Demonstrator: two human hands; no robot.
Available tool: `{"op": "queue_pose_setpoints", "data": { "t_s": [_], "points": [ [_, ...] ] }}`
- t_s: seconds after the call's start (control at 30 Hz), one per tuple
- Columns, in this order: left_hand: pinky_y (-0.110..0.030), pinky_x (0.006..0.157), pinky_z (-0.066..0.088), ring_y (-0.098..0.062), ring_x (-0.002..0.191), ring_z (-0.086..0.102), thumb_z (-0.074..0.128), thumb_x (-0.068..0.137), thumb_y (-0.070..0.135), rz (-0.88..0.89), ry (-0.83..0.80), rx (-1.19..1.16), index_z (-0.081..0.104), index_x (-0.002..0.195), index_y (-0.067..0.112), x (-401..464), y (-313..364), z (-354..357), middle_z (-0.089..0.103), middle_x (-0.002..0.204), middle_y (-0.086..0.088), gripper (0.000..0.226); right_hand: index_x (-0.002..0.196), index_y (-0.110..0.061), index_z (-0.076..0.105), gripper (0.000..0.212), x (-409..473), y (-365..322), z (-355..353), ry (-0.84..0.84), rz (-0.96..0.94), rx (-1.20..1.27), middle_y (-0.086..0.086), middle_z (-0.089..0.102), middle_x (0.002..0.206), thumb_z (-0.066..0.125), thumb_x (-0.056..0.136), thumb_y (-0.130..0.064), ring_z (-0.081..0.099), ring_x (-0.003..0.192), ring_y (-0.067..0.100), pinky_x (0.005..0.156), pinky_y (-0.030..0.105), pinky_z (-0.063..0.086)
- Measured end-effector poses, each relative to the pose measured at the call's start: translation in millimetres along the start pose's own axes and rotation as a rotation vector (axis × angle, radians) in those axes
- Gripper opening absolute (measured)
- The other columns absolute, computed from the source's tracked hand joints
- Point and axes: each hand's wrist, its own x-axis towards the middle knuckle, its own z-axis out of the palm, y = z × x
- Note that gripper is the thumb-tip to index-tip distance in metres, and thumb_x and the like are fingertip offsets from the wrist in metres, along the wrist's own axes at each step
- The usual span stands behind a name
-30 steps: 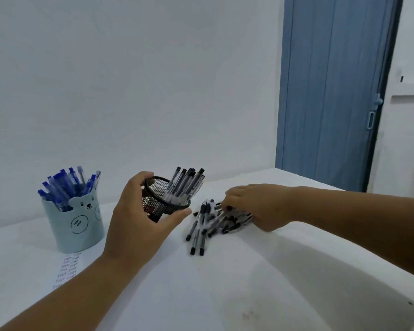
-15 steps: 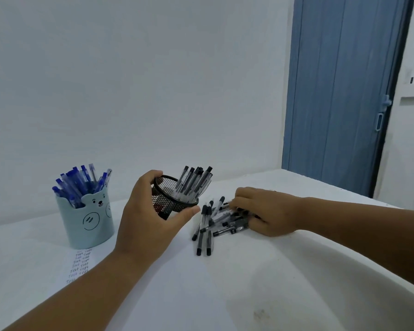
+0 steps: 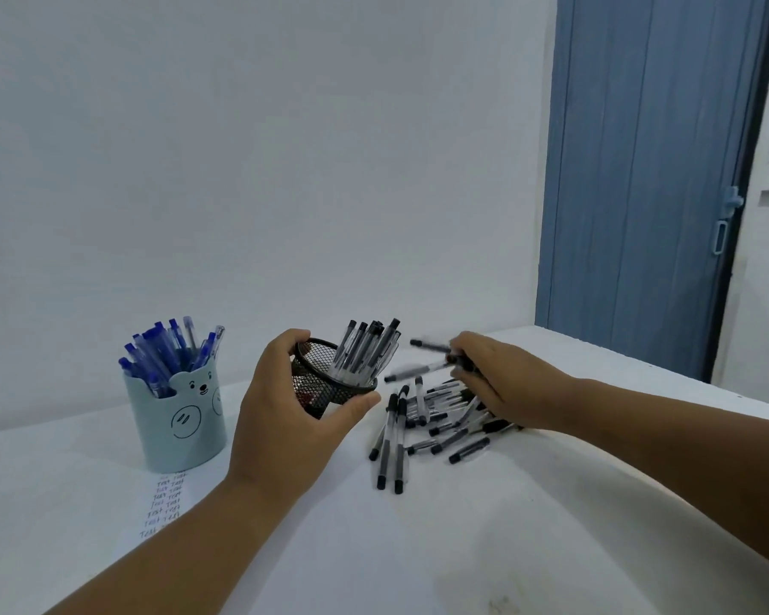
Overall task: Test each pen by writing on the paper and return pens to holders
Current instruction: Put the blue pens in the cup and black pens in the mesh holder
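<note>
Where a moment ago the right hand (image 3: 502,377) lay flat on the heap of black pens (image 3: 436,421), its grip now pinches a few pens lifted clear of the surface (image 3: 418,548). Left hand (image 3: 294,415) still clasps the tilted mesh holder (image 3: 329,379), so returning them looks imminent.

A plain indoor room, perhaps a home, is showing: bare white wall (image 3: 285,148), blue folding door (image 3: 640,179), white-covered bench (image 3: 418,548).

a: what changed at the right hand (image 3: 502,383)?
b: it rose off the pile of black pens (image 3: 436,419), now gripping a few black pens (image 3: 422,368) above it.
</note>
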Motion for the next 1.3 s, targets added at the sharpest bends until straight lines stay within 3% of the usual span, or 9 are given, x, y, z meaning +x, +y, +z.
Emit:
{"op": "queue_pose_setpoints", "data": {
  "t_s": [0.27,0.4,0.53,0.63,0.77,0.83,1.0,1.1,1.3],
  "points": [
    [-0.012,0.079,0.047,0.006,0.098,0.058,0.091,0.058,0.053,-0.038,0.055,0.027,0.045,0.128,0.034,1.0,-3.0,0.6,0.057,0.11,0.019,0.085,0.109,-0.016,0.042,0.006,55.6,-48.3,-34.8,0.663,0.131,0.538,0.011,0.048,0.073,0.044,0.105,-0.013,0.045,0.06,0.017,0.05,0.032,0.041],
    [-0.022,0.086,0.053,-0.004,0.101,0.059,0.092,0.057,0.055,-0.029,0.076,0.08,0.044,0.128,0.034,2.2,-3.6,1.1,0.056,0.115,0.015,0.089,0.108,-0.013,0.042,0.001,91.3,-97.6,-64.9,0.923,0.197,0.961,0.001,0.048,0.078,0.042,0.107,-0.013,0.051,0.054,0.013,0.058,0.025,0.048],
    [-0.04,0.092,0.055,-0.013,0.104,0.061,0.092,0.056,0.056,-0.058,0.121,0.101,0.042,0.13,0.033,3.6,-7.5,1.2,0.058,0.117,0.011,0.092,0.108,-0.014,0.044,0.004,108.6,-138.4,-42.3,0.822,0.348,1.186,-0.005,0.056,0.074,0.043,0.107,-0.018,0.051,0.05,0.008,0.063,0.035,0.052],
    [-0.044,0.088,0.056,-0.016,0.102,0.063,0.088,0.058,0.063,-0.079,0.131,0.087,0.039,0.131,0.035,3.7,-11.5,0.1,0.059,0.117,0.01,0.092,0.112,-0.019,0.045,0.009,105.4,-155.1,-0.1,0.725,0.403,1.077,0.001,0.068,0.081,0.044,0.106,-0.027,0.058,0.059,0.004,0.056,0.022,0.047],
    [-0.046,0.084,0.056,-0.017,0.101,0.065,0.075,0.058,0.072,-0.103,0.146,0.083,0.036,0.132,0.036,4.9,-13.9,-1.3,0.057,0.118,0.009,0.091,0.104,-0.029,0.047,0.01,102.0,-154.5,34.9,0.66,0.419,0.899,-0.014,0.067,0.089,0.042,0.103,-0.038,0.053,0.103,-0.004,0.103,0.04,0.042],
    [-0.046,0.086,0.056,-0.016,0.103,0.064,0.074,0.058,0.071,-0.114,0.152,0.089,0.036,0.132,0.036,5.2,-13.4,-1.7,0.057,0.119,0.01,0.09,0.097,-0.028,0.05,0.015,104.0,-151.3,40.3,0.597,0.471,0.806,-0.011,0.063,0.082,0.041,0.103,-0.038,0.042,0.098,-0.021,0.118,0.05,0.023],
    [-0.046,0.089,0.055,-0.015,0.103,0.064,0.084,0.061,0.057,-0.139,0.148,0.085,0.035,0.131,0.039,6.7,-16.5,-0.3,0.056,0.119,0.012,0.088,0.081,-0.038,0.057,0.015,103.4,-158.9,45.3,0.495,0.571,0.974,-0.003,0.06,0.119,0.053,0.085,-0.051,0.062,0.102,0.017,0.101,0.053,0.048],
    [-0.045,0.089,0.055,-0.014,0.102,0.064,0.083,0.058,0.06,-0.147,0.158,0.061,0.036,0.128,0.04,7.7,-15.1,0.7,0.056,0.117,0.013,0.087,0.094,-0.047,0.067,0.02,101.1,-161.0,41.5,0.389,0.614,1.175,-0.004,0.056,0.137,0.063,0.076,-0.056,0.062,0.111,0.016,0.1,0.046,0.051],
    [-0.045,0.09,0.054,-0.012,0.104,0.061,0.082,0.055,0.067,-0.162,0.19,0.037,0.039,0.127,0.038,7.1,-12.8,-0.6,0.057,0.116,0.011,0.088,0.091,-0.018,0.068,0.025,102.1,-150.8,36.0,0.3,0.684,1.395,0.0,0.068,0.086,0.057,0.1,-0.038,0.065,0.084,0.02,0.08,0.035,0.052]
  ]
}}
